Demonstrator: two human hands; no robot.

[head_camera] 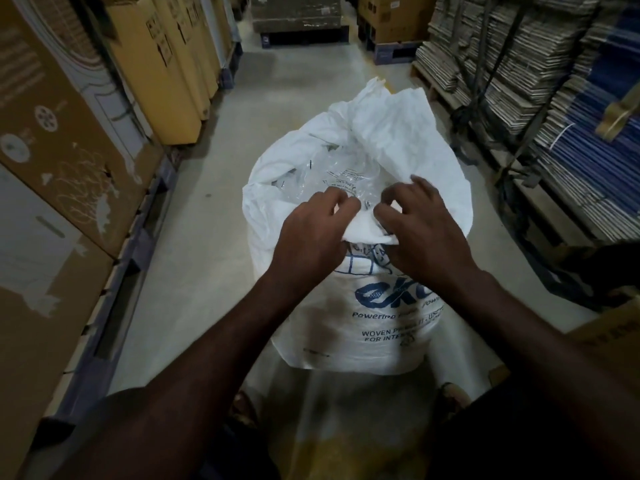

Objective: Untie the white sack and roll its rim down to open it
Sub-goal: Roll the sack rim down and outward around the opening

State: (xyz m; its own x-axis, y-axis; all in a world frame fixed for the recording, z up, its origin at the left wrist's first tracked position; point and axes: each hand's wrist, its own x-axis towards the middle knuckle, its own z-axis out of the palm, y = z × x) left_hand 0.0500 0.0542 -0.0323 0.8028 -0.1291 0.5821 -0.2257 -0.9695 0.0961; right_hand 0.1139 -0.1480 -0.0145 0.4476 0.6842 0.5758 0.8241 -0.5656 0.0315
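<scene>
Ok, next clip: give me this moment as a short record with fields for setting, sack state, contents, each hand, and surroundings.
setting: warehouse aisle, concrete floor
sack: white sack upright on the floor, mouth already open, far rim standing up crumpled
contents: clear plastic bags visible inside
left hand: left hand grips the near rim
right hand: right hand grips the near rim beside it
rim: bunched fold between the hands, roll-down barely begun
left side: cardboard boxes
right side: flattened cardboard stacks

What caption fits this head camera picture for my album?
Both hands, left and right, grip the near rim of an open white sack on a warehouse floor.
</scene>
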